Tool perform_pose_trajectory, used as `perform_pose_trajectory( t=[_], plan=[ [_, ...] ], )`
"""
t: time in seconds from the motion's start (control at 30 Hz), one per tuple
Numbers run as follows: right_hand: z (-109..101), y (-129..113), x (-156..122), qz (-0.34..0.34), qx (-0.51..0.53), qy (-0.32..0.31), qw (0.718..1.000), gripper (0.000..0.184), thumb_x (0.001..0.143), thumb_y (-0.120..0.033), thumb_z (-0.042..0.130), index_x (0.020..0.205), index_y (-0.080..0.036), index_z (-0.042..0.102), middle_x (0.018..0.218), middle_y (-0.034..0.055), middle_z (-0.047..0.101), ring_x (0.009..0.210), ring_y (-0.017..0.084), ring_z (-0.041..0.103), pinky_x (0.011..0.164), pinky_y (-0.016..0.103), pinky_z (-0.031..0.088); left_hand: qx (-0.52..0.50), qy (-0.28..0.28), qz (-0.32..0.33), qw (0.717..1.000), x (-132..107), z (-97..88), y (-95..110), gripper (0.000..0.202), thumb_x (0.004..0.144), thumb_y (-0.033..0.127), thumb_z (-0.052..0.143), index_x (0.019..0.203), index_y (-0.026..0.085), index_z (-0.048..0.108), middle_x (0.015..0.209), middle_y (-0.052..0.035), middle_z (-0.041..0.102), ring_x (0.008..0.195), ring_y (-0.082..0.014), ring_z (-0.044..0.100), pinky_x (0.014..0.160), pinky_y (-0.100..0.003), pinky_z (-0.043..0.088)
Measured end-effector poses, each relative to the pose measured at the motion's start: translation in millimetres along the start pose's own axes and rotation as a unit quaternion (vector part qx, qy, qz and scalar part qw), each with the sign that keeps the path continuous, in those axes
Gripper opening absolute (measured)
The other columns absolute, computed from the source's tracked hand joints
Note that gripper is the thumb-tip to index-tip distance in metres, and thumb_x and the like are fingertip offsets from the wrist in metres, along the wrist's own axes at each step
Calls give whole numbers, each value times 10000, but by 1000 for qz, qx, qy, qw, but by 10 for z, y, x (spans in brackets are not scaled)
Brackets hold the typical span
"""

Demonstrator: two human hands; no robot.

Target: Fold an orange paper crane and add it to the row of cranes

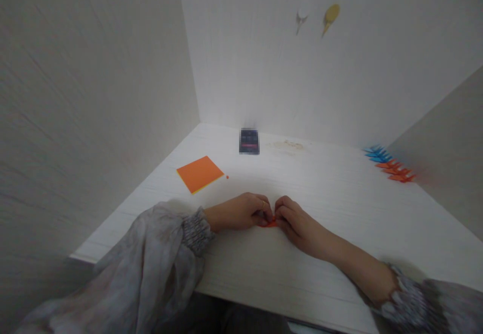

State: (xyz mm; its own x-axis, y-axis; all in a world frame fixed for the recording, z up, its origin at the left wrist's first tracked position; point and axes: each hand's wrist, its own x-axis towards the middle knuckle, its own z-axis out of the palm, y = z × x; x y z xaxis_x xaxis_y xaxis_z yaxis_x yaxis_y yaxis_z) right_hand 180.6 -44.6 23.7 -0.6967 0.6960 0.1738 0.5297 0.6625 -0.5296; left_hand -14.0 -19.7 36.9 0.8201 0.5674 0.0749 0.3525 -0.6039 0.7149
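Note:
Low over the front part of the white table, my left hand and my right hand meet, fingertips almost touching. Between them is a small folded piece of orange-red paper, mostly covered by the fingers. Both hands are closed and pinch it, the left at its left part, the right at its right end. A ring shows on a left finger. Farther left lies a stack of square orange paper with a yellow edge, and a tiny orange dot sits beside its right corner.
At the table's back stands a dark, blurred small object. Folded blue paper pieces and orange ones line up at the right wall. A white hook and a yellow hook hang on the back wall. Walls enclose the table.

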Motion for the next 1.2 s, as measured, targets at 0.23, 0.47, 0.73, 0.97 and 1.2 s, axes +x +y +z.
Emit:
perform_pose_trajectory(
  t=[0.23, 0.47, 0.73, 0.97, 1.2],
  plan=[
    [11, 0, 8, 15, -12, -5, 1000, 117, 822, -105, 378, 791, -164, 474, 879, 73, 461, 795, 171, 458, 737, 358, 421, 13, -4, 14, 1000, -2, -7, -4, 140, 734, 65, 516, 799, 148, 608, 852, -16, 565, 748, -102, 535, 734, -210, 404],
    [13, 13, 24, 27, -1, -6, 1000, 97, 805, -103, 396, 759, -170, 449, 861, 63, 459, 781, 170, 456, 721, 353, 417, 40, -15, 28, 999, -21, -28, 28, 131, 752, 67, 491, 792, 147, 587, 865, -19, 557, 758, -103, 531, 734, -205, 398],
    [12, 17, 19, 28, 7, -5, 1000, 87, 795, -106, 396, 766, -172, 443, 861, 61, 459, 774, 169, 457, 709, 339, 413, 63, -11, 34, 997, -28, -24, 14, 214, 790, 125, 481, 967, 181, 585, 883, -21, 564, 761, -106, 531, 730, -203, 394],
    [9, 16, 7, 31, 10, 0, 999, 93, 794, -98, 387, 765, -178, 425, 858, 55, 455, 769, 164, 452, 702, 326, 406, 122, -17, 53, 991, -43, -8, -24, 210, 826, 175, 434, 888, 187, 634, 923, -26, 555, 733, -99, 533, 700, -196, 392],
    [7, 4, 21, 33, 7, -7, 999, 99, 796, -91, 384, 781, -177, 432, 863, 54, 457, 774, 163, 448, 719, 331, 402, 159, -23, 65, 985, -62, -25, 16, 213, 803, 126, 423, 855, 186, 620, 945, -21, 547, 766, -107, 535, 718, -204, 402]
  ],
)
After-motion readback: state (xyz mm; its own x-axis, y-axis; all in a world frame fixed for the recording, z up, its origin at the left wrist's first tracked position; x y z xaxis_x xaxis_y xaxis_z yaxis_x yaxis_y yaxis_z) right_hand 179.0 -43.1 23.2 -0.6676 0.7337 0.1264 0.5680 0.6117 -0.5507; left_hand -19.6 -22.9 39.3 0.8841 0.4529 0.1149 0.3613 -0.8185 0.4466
